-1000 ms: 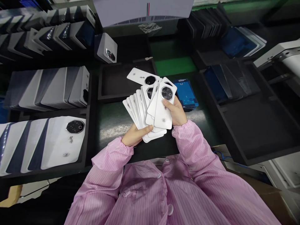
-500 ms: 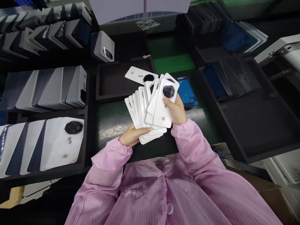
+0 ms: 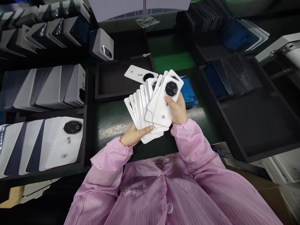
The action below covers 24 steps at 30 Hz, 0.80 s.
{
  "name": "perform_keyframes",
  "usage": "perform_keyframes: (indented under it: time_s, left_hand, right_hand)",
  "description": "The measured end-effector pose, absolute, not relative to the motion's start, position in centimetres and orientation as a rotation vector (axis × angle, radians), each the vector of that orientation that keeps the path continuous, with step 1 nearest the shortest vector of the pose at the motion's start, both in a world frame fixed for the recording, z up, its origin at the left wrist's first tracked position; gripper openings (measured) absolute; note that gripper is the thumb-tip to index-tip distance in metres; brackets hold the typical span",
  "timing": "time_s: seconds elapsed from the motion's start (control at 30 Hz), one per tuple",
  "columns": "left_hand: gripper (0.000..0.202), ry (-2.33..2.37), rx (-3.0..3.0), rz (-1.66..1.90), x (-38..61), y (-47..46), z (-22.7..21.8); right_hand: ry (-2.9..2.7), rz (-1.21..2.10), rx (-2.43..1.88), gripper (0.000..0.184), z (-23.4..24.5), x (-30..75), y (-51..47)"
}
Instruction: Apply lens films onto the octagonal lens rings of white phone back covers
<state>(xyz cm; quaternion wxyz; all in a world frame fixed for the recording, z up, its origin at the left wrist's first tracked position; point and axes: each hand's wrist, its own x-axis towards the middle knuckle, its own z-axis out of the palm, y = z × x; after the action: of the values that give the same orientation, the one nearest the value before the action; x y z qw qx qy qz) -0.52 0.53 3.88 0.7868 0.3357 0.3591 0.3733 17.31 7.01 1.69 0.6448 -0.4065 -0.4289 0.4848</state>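
Observation:
A fanned stack of white phone back covers (image 3: 140,107) is spread between my two hands above the dark bench. My left hand (image 3: 134,135) grips the lower left of the fan, thumb on top and fingers hidden underneath. With the thumb pressed on the front cover, my right hand (image 3: 178,109) holds the fan's right end. That front cover (image 3: 162,109) shows a black octagonal camera panel and small printed marks. Behind the fan lies a single white cover (image 3: 138,73), partly over a black tray's edge. Blue sheets (image 3: 189,91) sit stacked just behind my right hand.
Black trays at left hold rows of white covers with dark dividers (image 3: 61,143). A small stack of covers (image 3: 106,45) stands at back left. The right tray (image 3: 262,122) carries dark blue sheets (image 3: 215,79). A white machine part (image 3: 281,47) juts in at far right.
The front covers at my right hand have shifted slightly right and tilted, widening the fan a little. My left thumb has slid slightly right. The whole view has moved slightly.

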Motion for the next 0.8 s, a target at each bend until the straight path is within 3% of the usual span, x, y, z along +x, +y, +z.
perform_keyframes:
  time_s: [0.8]
  left_hand:
    - [0.055,0.518,0.629,0.562,-1.4,0.6,3.8]
  right_hand:
    - [-1.094,0.884,-1.043,0.050,3.4,17.6,5.7]
